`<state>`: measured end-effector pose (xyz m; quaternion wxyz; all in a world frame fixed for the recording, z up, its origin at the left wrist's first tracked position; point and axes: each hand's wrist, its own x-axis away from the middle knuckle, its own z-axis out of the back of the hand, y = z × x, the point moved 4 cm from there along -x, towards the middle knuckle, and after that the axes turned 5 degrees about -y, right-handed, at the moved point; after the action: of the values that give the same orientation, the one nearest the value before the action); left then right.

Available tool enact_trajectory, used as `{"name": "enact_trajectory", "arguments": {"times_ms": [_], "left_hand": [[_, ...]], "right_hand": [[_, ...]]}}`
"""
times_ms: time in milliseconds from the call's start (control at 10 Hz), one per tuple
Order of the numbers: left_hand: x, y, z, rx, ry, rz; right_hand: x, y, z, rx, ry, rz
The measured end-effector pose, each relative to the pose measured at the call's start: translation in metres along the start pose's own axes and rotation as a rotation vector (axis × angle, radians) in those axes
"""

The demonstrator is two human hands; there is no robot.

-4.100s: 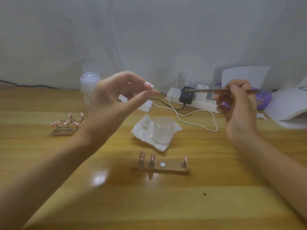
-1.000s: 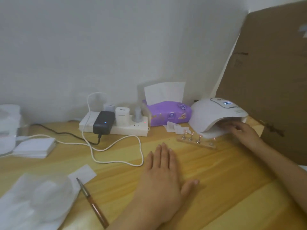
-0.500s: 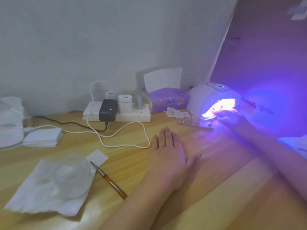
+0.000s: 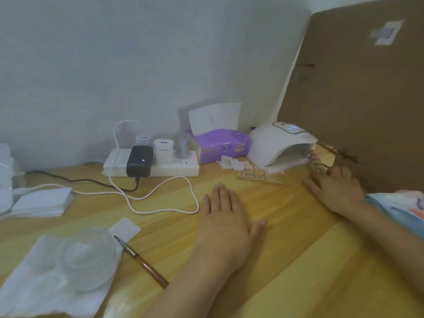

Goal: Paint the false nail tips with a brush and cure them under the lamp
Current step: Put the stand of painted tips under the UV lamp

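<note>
The white curing lamp (image 4: 275, 145) stands unlit at the back right of the wooden table (image 4: 286, 260). A wooden stand of nail tips (image 4: 261, 176) lies just in front of it. A second, blurred stand of nail tips (image 4: 317, 161) sits at the lamp's right opening, and my right hand (image 4: 335, 191) holds its near end with fingertips and thumb. My left hand (image 4: 227, 223) rests flat on the table, fingers straight. The brown-handled brush (image 4: 142, 260) lies on the table left of my left forearm.
A clear glass dish (image 4: 85, 260) sits on a white tissue at the front left. A power strip (image 4: 151, 166) with chargers and looping cables, a purple tissue pack (image 4: 220, 145) and cotton pads (image 4: 41, 200) line the back. A cardboard sheet (image 4: 355, 99) leans behind the lamp.
The lamp's purple light has gone out. My right hand has drawn back out of the lamp's opening, bringing a stand with it. My left hand has stayed flat.
</note>
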<state>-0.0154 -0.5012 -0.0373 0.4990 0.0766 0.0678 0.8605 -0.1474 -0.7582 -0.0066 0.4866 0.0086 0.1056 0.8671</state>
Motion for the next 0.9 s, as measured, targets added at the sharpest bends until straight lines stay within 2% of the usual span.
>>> {"name": "enact_trajectory", "arguments": {"times_ms": [200,300,500,600,700,800,900], "left_hand": [[-0.002,0.0,-0.003,-0.05,0.027,-0.01],[-0.003,0.0,-0.004,-0.044,0.009,-0.013],[-0.002,0.0,-0.005,-0.07,0.003,0.008],[-0.002,-0.001,-0.004,-0.066,0.011,0.008],[-0.001,-0.001,-0.004,-0.068,0.013,0.008],[-0.002,-0.001,-0.004,-0.067,0.017,0.01],[-0.002,-0.001,-0.005,-0.067,0.01,0.009]], "right_hand": [[-0.026,-0.001,-0.005,0.0,-0.096,-0.132],[-0.036,-0.005,-0.003,-0.08,-0.081,-0.113],[-0.027,-0.007,-0.007,-0.05,0.054,0.141],[-0.029,-0.001,-0.009,-0.093,0.001,0.24],[-0.041,0.009,-0.009,-0.108,-0.044,0.207],[-0.052,0.017,-0.008,-0.156,-0.071,0.043],[-0.048,0.007,-0.001,-0.26,-0.03,0.08]]}}
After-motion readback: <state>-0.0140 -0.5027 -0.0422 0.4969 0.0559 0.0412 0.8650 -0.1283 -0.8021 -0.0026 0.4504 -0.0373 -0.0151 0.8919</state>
